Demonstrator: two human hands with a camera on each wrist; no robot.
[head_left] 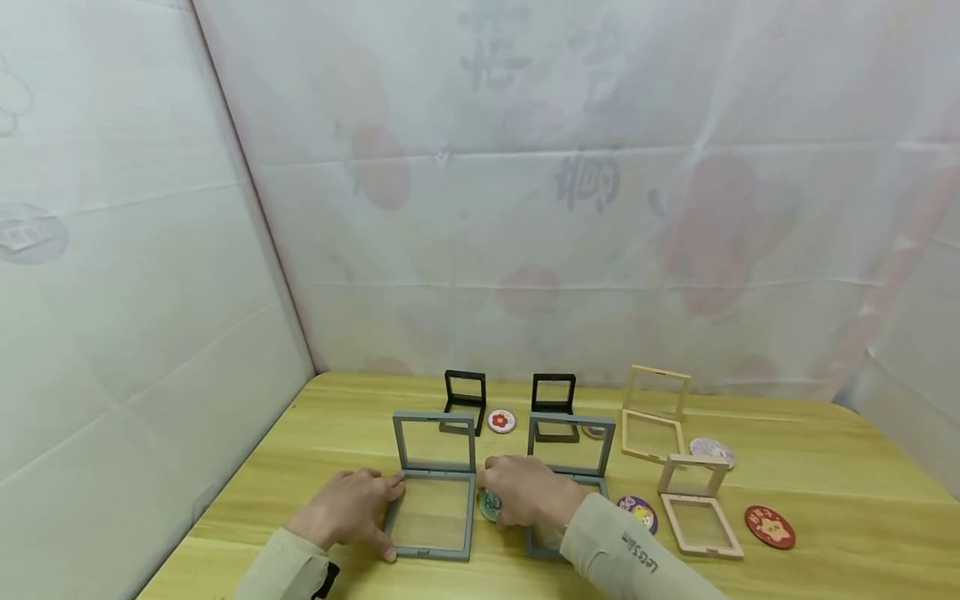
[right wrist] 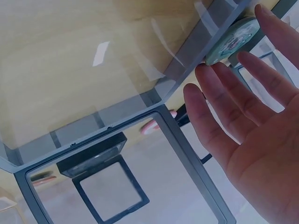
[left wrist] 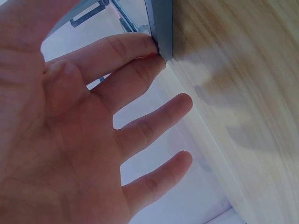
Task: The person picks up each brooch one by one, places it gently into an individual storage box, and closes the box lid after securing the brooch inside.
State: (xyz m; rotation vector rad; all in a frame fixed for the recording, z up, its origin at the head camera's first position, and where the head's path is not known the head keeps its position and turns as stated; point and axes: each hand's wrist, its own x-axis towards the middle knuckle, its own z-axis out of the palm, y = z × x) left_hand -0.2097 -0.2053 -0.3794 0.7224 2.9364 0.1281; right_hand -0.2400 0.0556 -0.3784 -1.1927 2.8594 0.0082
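My left hand [head_left: 348,508] rests at the left edge of a large grey hinged display frame [head_left: 470,517], its thumb by the near corner. In the left wrist view two fingertips touch the frame's edge [left wrist: 161,28], while the other two fingers stretch out free. Between this frame and a second grey frame [head_left: 611,442] lies a green round badge [head_left: 490,506]. My right hand [head_left: 532,492] holds that badge by its rim, thumb on one side and fingertips opposite, as the right wrist view shows of the badge [right wrist: 232,41]. It partly covers the second frame's base.
Two small black frames [head_left: 465,374] [head_left: 555,377] stand open behind, beside a red-flower badge [head_left: 502,421]. To the right are a yellow frame [head_left: 681,400], a pinkish-beige frame [head_left: 731,552], and purple [head_left: 637,512], pale [head_left: 712,452] and red [head_left: 770,527] badges. Cloth walls enclose the table.
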